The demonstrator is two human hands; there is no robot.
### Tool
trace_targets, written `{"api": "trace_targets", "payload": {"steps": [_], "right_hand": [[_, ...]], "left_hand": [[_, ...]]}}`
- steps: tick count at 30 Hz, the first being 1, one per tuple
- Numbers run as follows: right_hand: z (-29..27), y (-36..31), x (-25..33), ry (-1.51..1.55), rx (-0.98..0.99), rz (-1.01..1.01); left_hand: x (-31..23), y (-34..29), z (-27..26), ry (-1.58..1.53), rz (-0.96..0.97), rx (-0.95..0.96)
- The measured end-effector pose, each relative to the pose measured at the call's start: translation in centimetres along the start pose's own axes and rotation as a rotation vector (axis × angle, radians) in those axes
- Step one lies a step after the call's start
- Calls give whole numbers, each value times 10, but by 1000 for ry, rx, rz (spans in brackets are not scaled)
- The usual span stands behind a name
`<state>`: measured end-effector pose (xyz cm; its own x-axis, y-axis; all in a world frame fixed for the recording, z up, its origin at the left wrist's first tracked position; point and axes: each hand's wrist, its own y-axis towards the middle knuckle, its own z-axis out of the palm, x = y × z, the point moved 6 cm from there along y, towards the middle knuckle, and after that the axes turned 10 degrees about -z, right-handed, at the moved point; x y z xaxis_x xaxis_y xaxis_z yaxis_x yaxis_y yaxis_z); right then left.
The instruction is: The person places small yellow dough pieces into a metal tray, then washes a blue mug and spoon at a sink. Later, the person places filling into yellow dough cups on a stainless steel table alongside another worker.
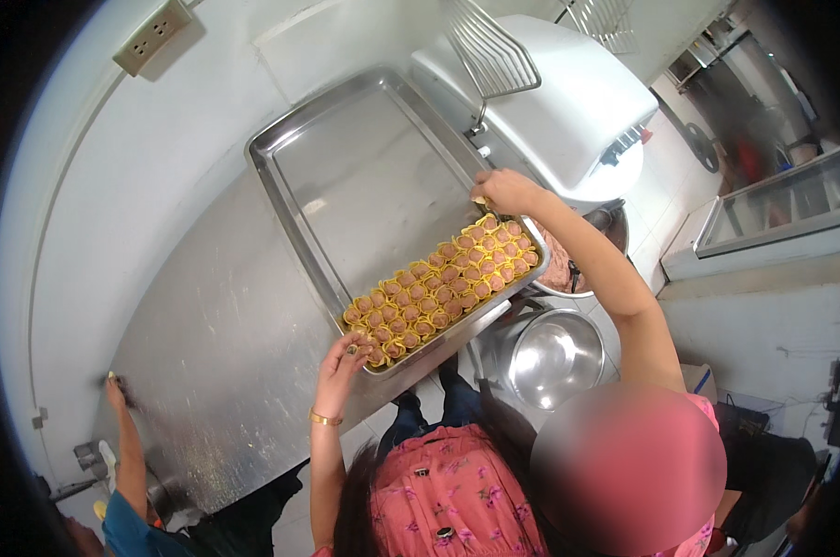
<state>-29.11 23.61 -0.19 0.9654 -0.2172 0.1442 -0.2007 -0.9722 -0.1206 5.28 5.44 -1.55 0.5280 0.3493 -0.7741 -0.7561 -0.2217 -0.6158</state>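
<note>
Round, pink-filled, yellow-wrapped dumplings (438,295) are packed near-side in a rectangular steel tray (373,158). A small yellow piece (478,200) is pinched by the right hand (511,190); the left hand's (339,360) grip cannot be told.

Via the feed, I record a pale wall (206,102) along the left and far sides, bearing a beige power outlet (152,37) and a thin surface-run conduit (32,306). Beside it I note a stainless-steel worktable (215,334), surface scuffed. The floor (657,218) is light tile. A glass-topped cabinet (791,200) stands right. Lighting appears bright.
</note>
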Motion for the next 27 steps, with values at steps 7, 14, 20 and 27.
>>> {"api": "trace_targets", "payload": {"steps": [7, 14, 20, 27], "right_hand": [[13, -8, 3, -160, 18, -135], [16, -15, 6, -188, -26, -176], [18, -14, 8, -204, -32, -153], [18, -7, 8, -208, 60, -111]], "left_hand": [[2, -3, 7, 52, 30, -16], [-10, -6, 23, 100, 79, 28], [-6, -7, 20, 144, 64, 73], [-36, 4, 34, 318, 79, 127]]}}
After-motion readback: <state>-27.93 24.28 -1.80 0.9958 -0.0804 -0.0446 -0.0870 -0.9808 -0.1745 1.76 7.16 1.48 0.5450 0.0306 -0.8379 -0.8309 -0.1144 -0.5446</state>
